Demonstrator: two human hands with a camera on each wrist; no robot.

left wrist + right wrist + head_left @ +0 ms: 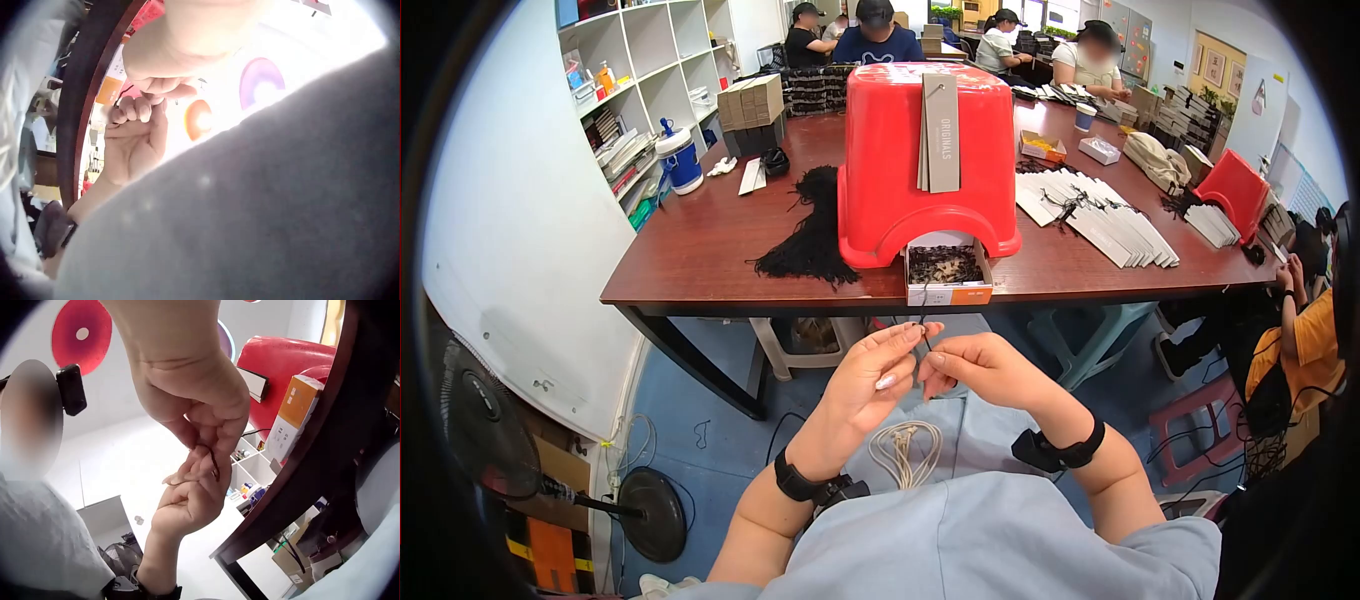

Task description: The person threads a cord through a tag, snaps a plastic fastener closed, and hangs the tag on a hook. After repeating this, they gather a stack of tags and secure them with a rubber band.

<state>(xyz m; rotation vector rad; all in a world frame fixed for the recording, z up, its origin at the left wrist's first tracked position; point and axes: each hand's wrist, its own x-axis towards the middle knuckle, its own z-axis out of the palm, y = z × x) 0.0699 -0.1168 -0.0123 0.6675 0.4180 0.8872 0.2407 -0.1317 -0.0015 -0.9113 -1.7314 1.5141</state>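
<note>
In the head view, the left hand (868,378) and the right hand (978,366) meet just in front of the table edge, both pinching a thin black cord (924,334). The right wrist view has the cord (215,464) bent between the fingers of the left hand (190,503) and the right hand (209,412). Right behind the hands, a small box (950,296) of black pieces stands at the table edge, partly under an upturned red stool (930,120). Grey tags (943,135) marked "ORIGINALS" lie against the stool.
A bundle of black cords (812,232) lies left of the stool, and fanned white tags (1100,215) lie to its right on the table (730,245). A loop of pale cord (906,453) rests on the lap. Several people sit around the table.
</note>
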